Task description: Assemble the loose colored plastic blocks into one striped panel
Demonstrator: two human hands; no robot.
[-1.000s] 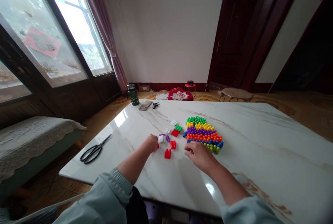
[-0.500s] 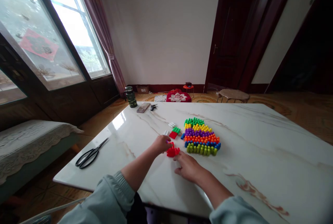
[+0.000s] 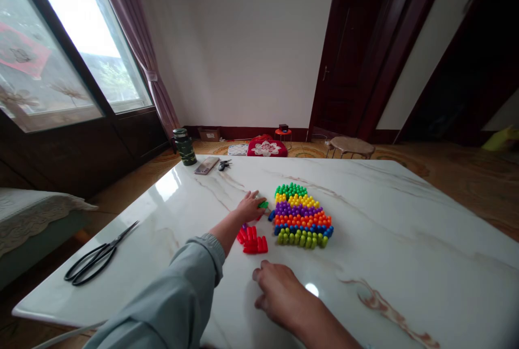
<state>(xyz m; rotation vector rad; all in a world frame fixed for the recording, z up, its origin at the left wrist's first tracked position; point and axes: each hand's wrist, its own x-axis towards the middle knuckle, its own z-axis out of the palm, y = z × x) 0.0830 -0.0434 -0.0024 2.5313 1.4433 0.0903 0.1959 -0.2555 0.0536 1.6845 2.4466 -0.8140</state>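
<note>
My left hand (image 3: 248, 207) reaches over the small pieces left of the coloured rows, its fingers at a green piece (image 3: 263, 205); whether it grips anything is hidden. Below it lie several red pieces (image 3: 254, 243) in a loose group, with a bit of purple beside them. My right hand (image 3: 275, 289) hovers over the near part of the table, fingers apart and curved, holding nothing. Rows of round-headed pieces, green, yellow, purple (image 3: 298, 209), orange, blue and olive (image 3: 302, 238), stand to the right. One blue piece (image 3: 272, 215) lies at their left edge.
Black-handled scissors (image 3: 97, 258) lie on the left of the white marble table (image 3: 389, 219). At the far left corner stand a camouflage bottle (image 3: 184, 147), a phone (image 3: 207, 165) and keys (image 3: 224, 165). A round stool (image 3: 351, 145) is beyond the table.
My left hand has moved away from the red pieces to the green ones. My right hand has drawn back toward me, off the red pieces. The view has shifted somewhat.
</note>
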